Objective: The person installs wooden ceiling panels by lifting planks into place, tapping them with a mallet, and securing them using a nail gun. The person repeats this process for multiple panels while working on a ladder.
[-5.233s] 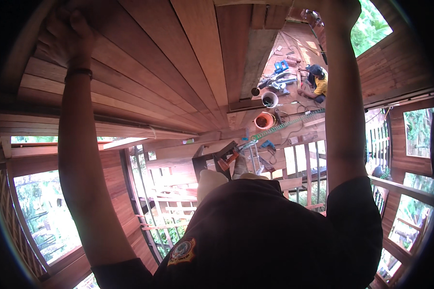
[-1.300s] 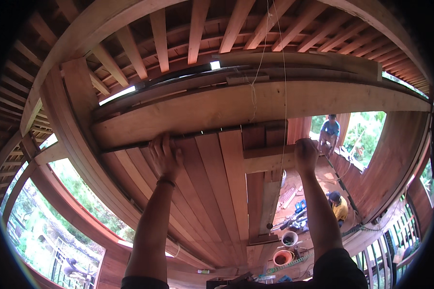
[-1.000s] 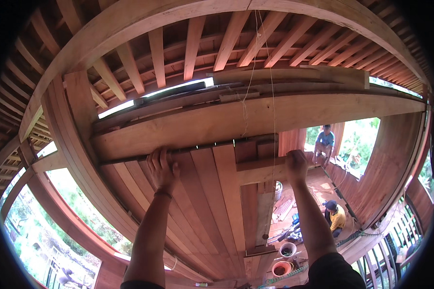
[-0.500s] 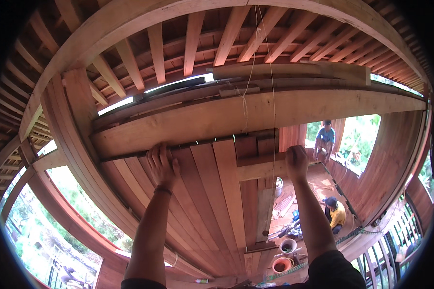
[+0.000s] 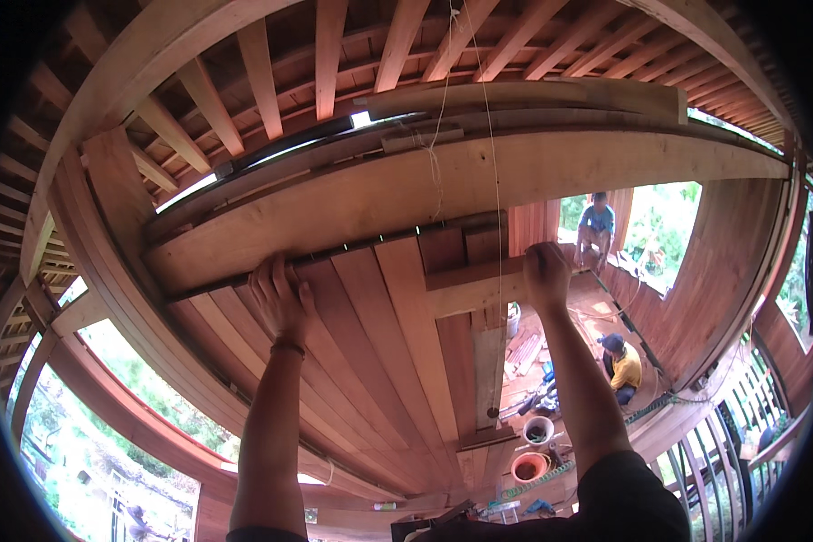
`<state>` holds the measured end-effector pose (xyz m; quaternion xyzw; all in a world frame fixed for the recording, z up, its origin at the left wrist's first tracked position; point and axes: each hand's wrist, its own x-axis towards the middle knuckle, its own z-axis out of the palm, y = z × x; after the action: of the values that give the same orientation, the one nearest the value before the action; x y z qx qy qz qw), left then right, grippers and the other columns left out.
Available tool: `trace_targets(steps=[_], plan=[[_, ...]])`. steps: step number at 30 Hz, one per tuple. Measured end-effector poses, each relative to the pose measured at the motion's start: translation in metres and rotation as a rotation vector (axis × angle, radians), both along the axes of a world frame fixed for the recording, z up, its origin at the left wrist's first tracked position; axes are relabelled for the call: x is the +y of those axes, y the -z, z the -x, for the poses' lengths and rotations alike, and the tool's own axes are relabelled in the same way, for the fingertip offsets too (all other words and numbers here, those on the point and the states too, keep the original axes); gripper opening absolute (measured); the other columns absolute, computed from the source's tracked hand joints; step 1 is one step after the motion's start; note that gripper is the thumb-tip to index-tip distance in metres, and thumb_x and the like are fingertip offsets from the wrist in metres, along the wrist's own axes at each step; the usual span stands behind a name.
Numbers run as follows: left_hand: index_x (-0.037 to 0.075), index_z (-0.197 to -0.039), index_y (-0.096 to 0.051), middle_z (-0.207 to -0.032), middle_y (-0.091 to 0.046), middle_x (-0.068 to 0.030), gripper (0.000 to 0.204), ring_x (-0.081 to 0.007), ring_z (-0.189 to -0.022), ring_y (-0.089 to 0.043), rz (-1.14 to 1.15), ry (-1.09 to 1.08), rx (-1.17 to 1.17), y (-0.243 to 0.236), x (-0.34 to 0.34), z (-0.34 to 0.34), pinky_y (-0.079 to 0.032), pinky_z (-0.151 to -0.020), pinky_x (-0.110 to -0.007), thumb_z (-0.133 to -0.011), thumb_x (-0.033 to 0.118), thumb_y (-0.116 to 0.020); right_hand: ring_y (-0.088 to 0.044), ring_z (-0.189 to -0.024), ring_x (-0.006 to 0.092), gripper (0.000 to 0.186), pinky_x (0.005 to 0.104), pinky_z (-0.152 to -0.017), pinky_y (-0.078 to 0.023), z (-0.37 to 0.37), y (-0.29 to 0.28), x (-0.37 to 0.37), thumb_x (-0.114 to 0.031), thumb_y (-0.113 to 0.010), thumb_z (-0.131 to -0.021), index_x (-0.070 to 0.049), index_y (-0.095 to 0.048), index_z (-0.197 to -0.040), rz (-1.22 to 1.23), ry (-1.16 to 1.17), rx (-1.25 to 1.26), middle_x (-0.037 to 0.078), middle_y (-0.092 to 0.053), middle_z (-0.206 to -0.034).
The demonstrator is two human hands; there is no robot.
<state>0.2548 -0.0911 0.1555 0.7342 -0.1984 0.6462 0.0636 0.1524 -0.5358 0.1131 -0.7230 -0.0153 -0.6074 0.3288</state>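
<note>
My left hand [image 5: 280, 298], a band on its wrist, lies with fingers apart on the upper ends of the narrow wooden boards [image 5: 361, 334] of a slatted panel, just under a wide timber beam [image 5: 479, 172]. My right hand [image 5: 546, 275] is closed on the right end of a short horizontal wooden piece [image 5: 470, 289] that sits across the panel's top right. Two thin strings [image 5: 492, 135] hang down in front of the beam.
Rafters [image 5: 262, 81] arch overhead. Down at the right, a co-worker in blue [image 5: 596, 221] is by a window opening and another in yellow [image 5: 625, 370] crouches on the floor [image 5: 583, 316], near tools, a white bucket [image 5: 537, 431], an orange bucket [image 5: 528, 467] and a coiled green hose [image 5: 551, 483].
Five seconds ago the view looked down past my body; now it faces the beam and rafters. In the last second the scene has shifted slightly up and left, my hands keeping their places on the wood.
</note>
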Motion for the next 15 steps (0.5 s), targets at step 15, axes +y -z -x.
trace_targets(steps=[15], plan=[[0.005, -0.147, -0.042, -0.141, -0.045, -0.0227, 0.064, -0.0452, -0.131, -0.042, 0.030, 0.012, 0.042, 0.0045, 0.0009, 0.0011, -0.032, -0.114, -0.061, -0.100, 0.047, -0.043, -0.066, -0.078, 0.0362, 0.009, 0.0445, -0.072, -0.053, 0.0003, -0.0005, 0.0013, -0.007, -0.059, -0.086, -0.002, -0.065, -0.081, -0.006, 0.001, -0.011, 0.016, -0.066, -0.084]])
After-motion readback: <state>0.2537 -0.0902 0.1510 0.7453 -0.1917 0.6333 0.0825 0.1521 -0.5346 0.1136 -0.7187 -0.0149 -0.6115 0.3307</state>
